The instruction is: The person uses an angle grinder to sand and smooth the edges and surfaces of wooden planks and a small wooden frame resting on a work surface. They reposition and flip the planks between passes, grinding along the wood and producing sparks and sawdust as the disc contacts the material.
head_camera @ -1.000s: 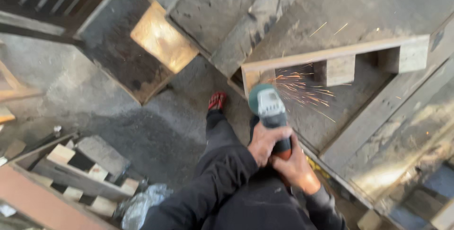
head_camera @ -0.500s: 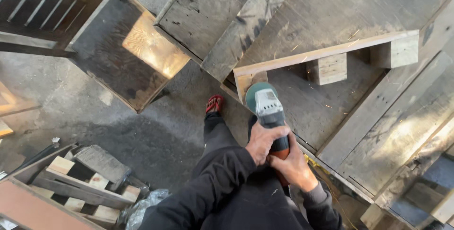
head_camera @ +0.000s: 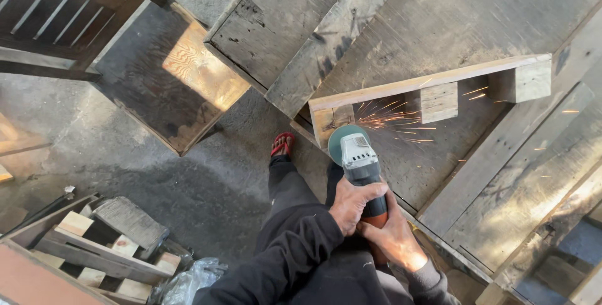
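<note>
Both my hands hold a green and grey angle grinder [head_camera: 357,157]. My left hand [head_camera: 348,206] wraps its body from the left, in a black sleeve. Behind it, my right hand [head_camera: 396,240] grips the orange rear handle. The disc meets the end block [head_camera: 330,119] of a wooden pallet [head_camera: 433,82] standing on edge. Orange sparks [head_camera: 392,120] spray to the right under the pallet's top board. My foot in a red sandal [head_camera: 282,144] rests on the concrete just left of the grinder.
Weathered pallet boards [head_camera: 514,173] lie right of and beyond the grinder. A plywood panel [head_camera: 182,85] lies at upper left beside a dark slatted frame [head_camera: 56,16]. Another pallet [head_camera: 94,252] and a crumpled plastic bag [head_camera: 188,283] sit at lower left.
Sparks flew a second ago, stopped half a second ago, and fly again now as the disc touches the pallet's end block. Both hands keep their grip.
</note>
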A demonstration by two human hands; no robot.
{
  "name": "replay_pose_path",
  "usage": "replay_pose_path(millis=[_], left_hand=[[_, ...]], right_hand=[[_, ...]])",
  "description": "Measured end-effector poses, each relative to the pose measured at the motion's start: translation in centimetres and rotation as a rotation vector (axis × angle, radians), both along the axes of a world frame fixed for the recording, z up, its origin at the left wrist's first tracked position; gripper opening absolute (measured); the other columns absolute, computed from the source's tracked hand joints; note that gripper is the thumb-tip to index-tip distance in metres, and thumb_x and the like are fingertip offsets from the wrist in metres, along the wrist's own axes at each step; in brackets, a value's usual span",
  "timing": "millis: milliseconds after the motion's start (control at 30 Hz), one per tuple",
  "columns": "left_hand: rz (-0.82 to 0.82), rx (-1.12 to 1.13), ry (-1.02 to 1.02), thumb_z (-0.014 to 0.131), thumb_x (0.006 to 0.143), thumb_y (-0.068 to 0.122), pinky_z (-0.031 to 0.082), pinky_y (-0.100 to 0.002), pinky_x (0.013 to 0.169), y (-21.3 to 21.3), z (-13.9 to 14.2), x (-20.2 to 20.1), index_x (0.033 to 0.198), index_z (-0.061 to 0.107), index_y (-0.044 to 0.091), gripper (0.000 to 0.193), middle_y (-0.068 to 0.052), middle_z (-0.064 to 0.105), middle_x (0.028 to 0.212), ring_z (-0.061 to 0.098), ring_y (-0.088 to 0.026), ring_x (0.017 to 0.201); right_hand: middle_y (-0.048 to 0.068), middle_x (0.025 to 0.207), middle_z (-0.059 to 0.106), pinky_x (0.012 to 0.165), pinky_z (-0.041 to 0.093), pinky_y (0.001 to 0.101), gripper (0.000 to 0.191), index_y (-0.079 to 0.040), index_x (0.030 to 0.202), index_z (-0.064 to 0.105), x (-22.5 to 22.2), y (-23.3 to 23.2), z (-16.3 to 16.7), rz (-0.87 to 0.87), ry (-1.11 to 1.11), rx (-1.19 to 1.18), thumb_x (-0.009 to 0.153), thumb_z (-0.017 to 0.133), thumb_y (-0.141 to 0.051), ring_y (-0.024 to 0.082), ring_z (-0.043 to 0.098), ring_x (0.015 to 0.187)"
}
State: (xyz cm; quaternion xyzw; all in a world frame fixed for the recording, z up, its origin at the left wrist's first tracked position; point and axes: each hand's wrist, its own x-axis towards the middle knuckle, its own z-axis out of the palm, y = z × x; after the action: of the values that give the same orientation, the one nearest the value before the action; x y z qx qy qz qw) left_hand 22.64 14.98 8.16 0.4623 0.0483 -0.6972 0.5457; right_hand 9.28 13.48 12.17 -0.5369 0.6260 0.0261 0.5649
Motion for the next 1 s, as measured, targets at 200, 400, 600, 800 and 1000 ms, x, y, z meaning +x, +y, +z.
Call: replay_pose_path(millis=[200, 400, 600, 800, 1000], left_hand=[[-0.01, -0.012, 0.028, 0.08, 0.079, 0.012, 0.057, -0.034, 0.081, -0.1, 0.0, -0.4, 0.105, 0.066, 0.002, 0.032, -0.006, 0.068, 0.094, 0.066, -0.016, 0.084], [-0.021, -0.023, 0.062, 0.08, 0.081, 0.012, 0.056, -0.035, 0.078, -0.7, 0.3, -0.2, 0.104, 0.066, 0.001, 0.029, -0.006, 0.067, 0.092, 0.065, -0.017, 0.082], [0.01, -0.036, 0.065, 0.079, 0.079, 0.011, 0.056, -0.033, 0.083, -0.7, 0.6, 0.0, 0.105, 0.066, 0.004, 0.03, -0.005, 0.068, 0.095, 0.066, -0.016, 0.087], [0.013, -0.097, 0.119, 0.079, 0.081, 0.013, 0.056, -0.035, 0.083, -1.0, -0.1, 0.7, 0.107, 0.064, 0.003, 0.031, -0.006, 0.067, 0.097, 0.065, -0.017, 0.087], [0.075, -0.14, 0.113, 0.079, 0.082, 0.013, 0.056, -0.033, 0.087, -0.3, 0.3, 1.5, 0.106, 0.064, 0.002, 0.03, -0.007, 0.068, 0.096, 0.066, -0.017, 0.089]], right_hand=[[0.015, 0.112, 0.071, 0.086, 0.058, 0.0376, 0.094, -0.008, 0.147, 0.038, -0.2, -0.2, 0.3, -0.051, -0.057, 0.059, 0.065, 0.082, -0.024, 0.023, 0.07, 0.1], [0.015, 0.11, 0.071, 0.085, 0.057, 0.0377, 0.095, -0.009, 0.15, 0.036, -0.1, -1.1, 0.6, -0.013, -0.01, 0.022, 0.067, 0.079, -0.022, 0.024, 0.07, 0.098], [0.015, 0.115, 0.069, 0.088, 0.057, 0.0373, 0.098, -0.009, 0.15, 0.032, 0.0, -1.5, 0.8, -0.01, -0.021, 0.072, 0.065, 0.079, -0.021, 0.023, 0.071, 0.103], [0.016, 0.119, 0.068, 0.09, 0.057, 0.0371, 0.098, -0.008, 0.152, 0.032, 1.0, -2.1, 0.6, 0.029, 0.031, 0.023, 0.067, 0.079, -0.021, 0.024, 0.069, 0.107], [0.015, 0.122, 0.067, 0.093, 0.054, 0.0356, 0.11, -0.013, 0.159, 0.021, 2.1, -2.0, 1.4, 0.076, -0.041, 0.038, 0.065, 0.078, -0.02, 0.022, 0.068, 0.11]])
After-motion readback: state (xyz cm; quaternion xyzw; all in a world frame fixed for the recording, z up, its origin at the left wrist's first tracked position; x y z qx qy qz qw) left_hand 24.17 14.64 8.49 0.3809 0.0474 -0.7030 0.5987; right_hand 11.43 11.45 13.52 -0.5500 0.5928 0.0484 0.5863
